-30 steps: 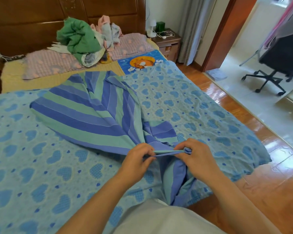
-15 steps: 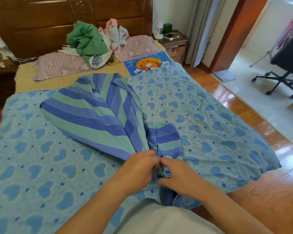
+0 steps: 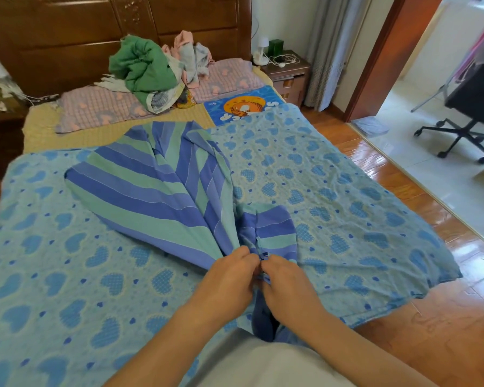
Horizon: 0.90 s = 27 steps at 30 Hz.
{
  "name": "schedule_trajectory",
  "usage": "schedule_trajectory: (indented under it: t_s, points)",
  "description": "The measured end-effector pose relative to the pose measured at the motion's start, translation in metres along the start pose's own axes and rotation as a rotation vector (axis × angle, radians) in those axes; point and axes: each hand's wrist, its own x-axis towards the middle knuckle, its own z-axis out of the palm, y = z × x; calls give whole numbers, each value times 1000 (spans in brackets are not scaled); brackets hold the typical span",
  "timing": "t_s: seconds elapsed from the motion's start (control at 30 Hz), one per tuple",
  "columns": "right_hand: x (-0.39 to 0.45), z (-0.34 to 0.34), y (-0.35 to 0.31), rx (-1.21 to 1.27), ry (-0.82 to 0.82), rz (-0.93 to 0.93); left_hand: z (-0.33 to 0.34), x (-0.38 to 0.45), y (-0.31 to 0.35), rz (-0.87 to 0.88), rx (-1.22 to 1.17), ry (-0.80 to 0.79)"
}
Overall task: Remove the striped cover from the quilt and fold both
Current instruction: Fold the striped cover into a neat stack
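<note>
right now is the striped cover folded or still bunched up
Bunched, not folded: the striped cover fans out in loose pleats across the heart-print quilt, gathered where the left hand and right hand pinch it.

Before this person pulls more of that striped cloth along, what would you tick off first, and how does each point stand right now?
1. Both hands on the cloth: ok. The left hand and right hand pinch the striped cover at the near bed edge.
2. Grip secure: cannot tell; the fingers hide the pinched part.
3. Cover free to slide: ok. Nothing lies on top of it.
4. Heart-print quilt lying flat: ok, spread wide across the bed.
5. Clothes pile out of the way: ok, it sits by the headboard, apart from the cover.
6. Cover fully off: not ok. It is bunched and unfolded.
</note>
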Motion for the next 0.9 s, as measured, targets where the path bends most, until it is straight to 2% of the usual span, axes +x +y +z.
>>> schedule_trajectory:
  t_s: [0.13,0.33,0.53,0.63,0.77,0.9]
  points:
    - [-3,-3,2,93,-16,12,6,-6,2,-64,-126,36]
    - [-7,-20,6,105,92,-7,6,-7,-14,17,-300,45]
    - [8,-92,18,-35,328,27,-13,17,-52,-15,-279,-14]
    - [21,-147,26,-13,557,115,-26,28,-55,25,-242,-30]
    - [30,-210,22,39,789,230,-17,38,-44,30,-295,-169]
    - [29,-241,8,27,871,117,13,36,-38,-17,-413,-240]
